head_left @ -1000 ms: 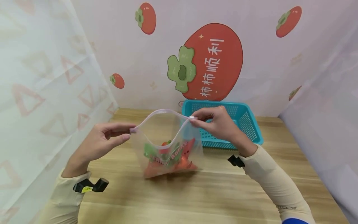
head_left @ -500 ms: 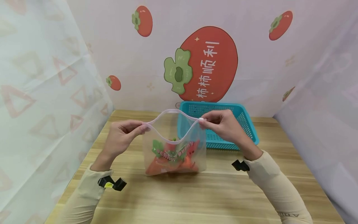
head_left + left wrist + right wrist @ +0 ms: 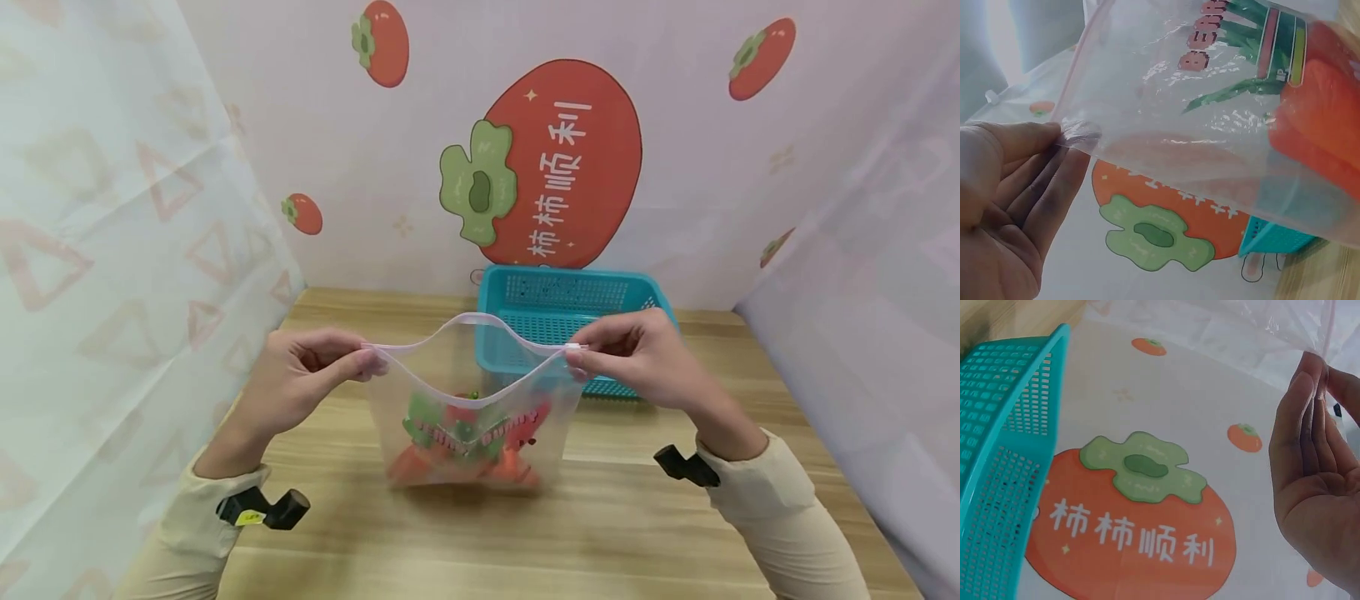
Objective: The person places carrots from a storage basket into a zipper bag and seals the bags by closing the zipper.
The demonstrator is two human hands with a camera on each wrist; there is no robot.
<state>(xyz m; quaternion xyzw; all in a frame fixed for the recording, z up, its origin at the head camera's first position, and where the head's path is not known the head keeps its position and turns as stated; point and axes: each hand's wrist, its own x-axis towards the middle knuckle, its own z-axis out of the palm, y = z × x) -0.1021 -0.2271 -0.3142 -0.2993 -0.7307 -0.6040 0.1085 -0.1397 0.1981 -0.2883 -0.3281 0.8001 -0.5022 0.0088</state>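
Observation:
A clear zip bag (image 3: 442,392) with a pale pink zip rim stands upright on the table, its mouth parted. Through its printed front show red, orange and green items (image 3: 510,467), whose kinds I cannot tell. My left hand (image 3: 296,379) pinches the left end of the rim between thumb and fingers; the left wrist view shows this hand (image 3: 1016,194) at the bag's corner. At the other end, beside the white slider (image 3: 576,347), my right hand (image 3: 645,358) pinches the rim. The right wrist view has that hand (image 3: 1322,444) on the bag's upper corner.
A turquoise perforated basket (image 3: 660,292) stands behind the bag to the right, against the back wall sheet (image 3: 360,150) printed with persimmons. Pale sheets also line both sides of the wooden table (image 3: 600,533).
My left hand, apart from or barely at the rim's left end a second ago, now pinches it. The right hand and slider end have moved right, and the rim is stretched wider and flatter.

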